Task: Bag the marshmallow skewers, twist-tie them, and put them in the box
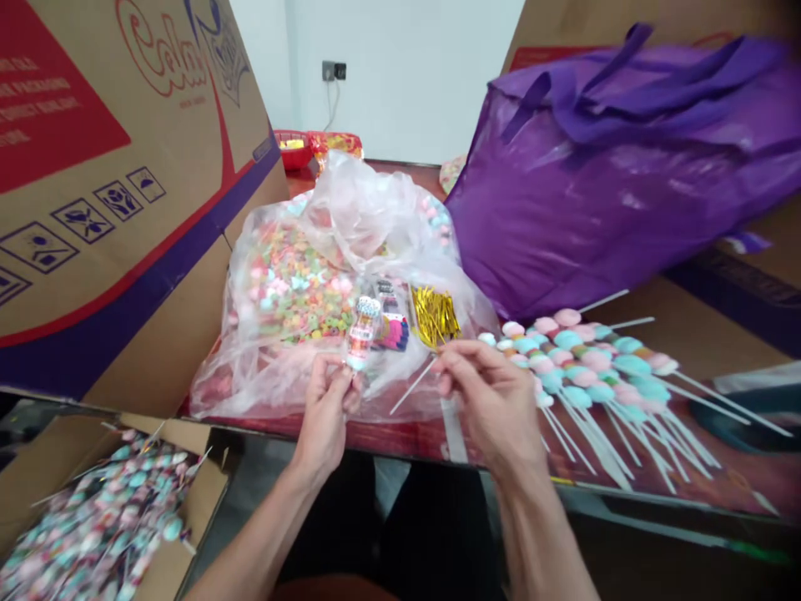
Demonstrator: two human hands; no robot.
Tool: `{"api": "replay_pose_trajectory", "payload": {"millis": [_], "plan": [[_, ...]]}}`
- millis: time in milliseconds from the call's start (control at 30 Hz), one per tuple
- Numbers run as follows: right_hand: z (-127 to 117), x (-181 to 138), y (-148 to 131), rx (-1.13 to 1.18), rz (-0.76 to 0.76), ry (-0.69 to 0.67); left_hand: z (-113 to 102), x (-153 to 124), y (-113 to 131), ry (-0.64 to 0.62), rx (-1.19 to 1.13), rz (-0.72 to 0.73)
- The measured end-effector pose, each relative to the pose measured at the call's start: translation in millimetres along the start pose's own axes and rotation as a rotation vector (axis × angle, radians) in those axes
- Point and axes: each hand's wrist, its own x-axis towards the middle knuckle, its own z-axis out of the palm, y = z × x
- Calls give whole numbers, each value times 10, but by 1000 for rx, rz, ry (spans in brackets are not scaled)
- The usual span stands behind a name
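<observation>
Upright in my left hand is a small clear printed candy bag, pinched at its lower end, with pale and reddish sweets inside. My right hand has thumb and fingers pressed together beside a bundle of gold twist ties; a thin gold tie runs to its fingertips. A white stick slants down from those same fingertips, and I cannot tell whether it is held. Behind my hands lies a large clear plastic bag of colourful gummies. Pink and blue printed packets lie on it.
Marshmallow skewers are piled on the red table at right. A purple bag stands behind them. A tall carton fills the left. Below it, an open box holds many candy skewers. A red basket sits at the back.
</observation>
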Motion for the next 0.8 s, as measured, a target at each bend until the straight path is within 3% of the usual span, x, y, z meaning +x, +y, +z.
{"api": "replay_pose_trajectory", "payload": {"millis": [100,200,433,567,667,800], "plan": [[192,-443,-20,183,69,-129,59,-51,-68,-39,14,-28],[329,-662,60,215,75,-121,134,-166,-124,-75,62,-19],[314,-868,162,111,-42,9,225,-492,-184,-149,151,20],[303,-959,134,-22,-92,48,206,-576,-241,-162,252,127],[283,-992,128,-27,-90,-21,188,-583,-289,-115,274,159],[250,-974,172,97,-61,-137,171,-546,-276,-134,158,53]]}}
